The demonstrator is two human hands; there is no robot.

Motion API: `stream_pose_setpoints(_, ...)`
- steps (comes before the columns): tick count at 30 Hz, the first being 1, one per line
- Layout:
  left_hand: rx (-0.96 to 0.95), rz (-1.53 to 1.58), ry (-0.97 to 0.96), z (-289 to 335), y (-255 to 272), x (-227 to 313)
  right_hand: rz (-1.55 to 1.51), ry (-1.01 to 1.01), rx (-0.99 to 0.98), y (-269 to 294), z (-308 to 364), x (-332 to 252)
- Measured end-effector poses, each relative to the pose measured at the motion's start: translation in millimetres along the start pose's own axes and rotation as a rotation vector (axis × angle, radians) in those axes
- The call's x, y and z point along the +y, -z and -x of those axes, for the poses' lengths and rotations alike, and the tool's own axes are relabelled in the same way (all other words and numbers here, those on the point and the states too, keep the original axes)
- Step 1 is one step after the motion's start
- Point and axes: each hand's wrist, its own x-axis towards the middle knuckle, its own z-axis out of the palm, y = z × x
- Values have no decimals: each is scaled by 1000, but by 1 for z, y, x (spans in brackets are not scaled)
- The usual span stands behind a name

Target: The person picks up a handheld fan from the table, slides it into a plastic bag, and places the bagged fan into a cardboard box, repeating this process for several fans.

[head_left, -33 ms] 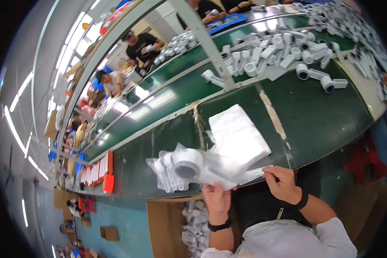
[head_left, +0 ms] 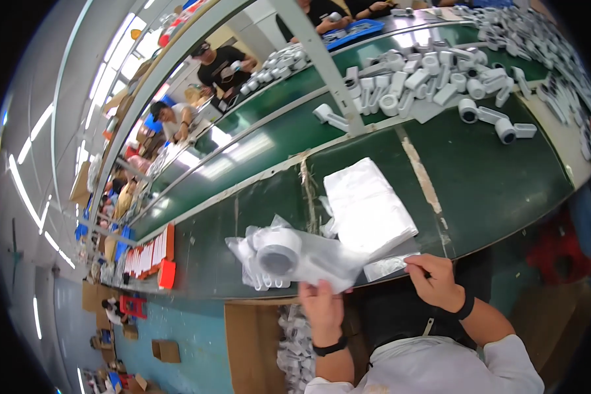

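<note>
Device, white with a round grey face and wrapped in a cloudy bag, sits over the near edge of the green bench, just beyond the left hand and a little to its left. Its long axis runs roughly along that edge: the round head points to the person's left, and the bagged body stretches right, tilting slightly toward the person. The left hand is clearly the nearer one, coming up from the near side with its fingers against the bag's lower edge; it appears to grasp the bagged device from beneath, though blur hides the exact grip and whether the bench carries any of the weight. The right hand is well apart from the device, off to the right, with thumb and forefinger drawn nearly together at the outer end of a clear sheet; whether they pinch it or only touch it, I cannot tell. Between the device and the right hand, farther onto the bench, lies a white stack, its near corner just beside the sheet. More bagged pieces lie immediately left of the device's head, and an open carton stands below the bench edge, left of the left forearm.
</note>
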Motion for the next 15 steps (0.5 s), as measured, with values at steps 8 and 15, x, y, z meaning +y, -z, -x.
stream_pose_setpoints(8, 760, -951, -363, -10, 117, 114, 12, -222, 4, 23, -14, 50)
stream_pose_setpoints(15, 846, -1635, -286, -59, 218, 81, 59, -294, -66, 28, -13, 53)
